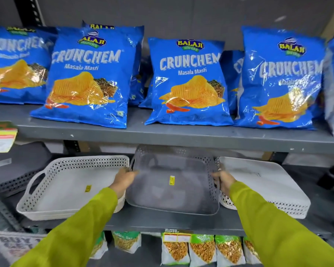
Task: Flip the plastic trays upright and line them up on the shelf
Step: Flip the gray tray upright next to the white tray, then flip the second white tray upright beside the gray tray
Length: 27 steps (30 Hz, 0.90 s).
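On the middle shelf (162, 224), three trays are sitting in a row, and the work is happening on the centre one.

Out at nine o'clock a white tray (71, 189) is lying upright, its open side up, a small yellow sticker on its floor and a cut-out handle at its outer end. It looks stacked on others like it. The left hand (124, 179) is reaching past this tray's inner end and is closing its fingers on the left handle of the grey tray (172, 180).

That grey tray is sitting at the centre, between the two white ones, blurred and tipped with its far edge lifted toward the shelf above. Whether I am seeing its inside or its underside I cannot tell for sure. The right hand (223, 180) is clamping on its right handle.

Toward three o'clock a second white tray (262, 185) is lying bottom-up, its smooth base facing upward, just beside the grey one.

In my judgement the step in hand is turning the grey tray. Next it is wanting to be lowered flat, square with the left tray, without knocking the crisp bags (185, 81) at twelve o'clock; then the right-hand tray is calling for flipping.
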{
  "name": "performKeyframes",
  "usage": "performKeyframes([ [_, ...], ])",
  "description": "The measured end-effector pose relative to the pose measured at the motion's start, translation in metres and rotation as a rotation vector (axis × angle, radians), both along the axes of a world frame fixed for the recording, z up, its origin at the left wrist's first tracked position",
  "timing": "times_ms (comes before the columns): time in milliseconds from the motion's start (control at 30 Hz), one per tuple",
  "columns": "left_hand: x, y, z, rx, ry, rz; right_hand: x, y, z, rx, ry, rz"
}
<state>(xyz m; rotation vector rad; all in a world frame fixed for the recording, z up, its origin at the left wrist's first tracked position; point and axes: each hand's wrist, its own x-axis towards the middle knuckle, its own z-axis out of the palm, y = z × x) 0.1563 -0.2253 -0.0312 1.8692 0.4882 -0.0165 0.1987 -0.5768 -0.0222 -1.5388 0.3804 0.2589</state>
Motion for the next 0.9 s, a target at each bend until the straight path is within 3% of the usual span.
performKeyframes([
  [67,-0.012,-0.008,0.006,0.101,0.045,0.007,0.009,-0.001,-0.016,-0.140,0.000,0.030],
  [300,-0.036,-0.046,0.015,0.138,0.062,0.169,-0.023,0.008,0.007,-0.321,-0.136,-0.018],
  [500,-0.038,-0.108,0.025,0.394,-0.287,0.125,-0.036,-0.057,0.024,-0.510,-0.302,-0.165],
  [600,-0.024,-0.166,0.032,0.371,-0.369,-0.065,-0.036,-0.117,0.024,-0.655,-0.251,-0.249],
  [800,0.014,-0.291,0.020,0.200,-0.292,-0.393,-0.005,-0.251,-0.008,-0.849,0.048,-0.265],
  [900,0.030,-0.332,0.010,0.110,-0.202,-0.436,-0.002,-0.278,-0.010,-0.812,0.124,-0.264],
])
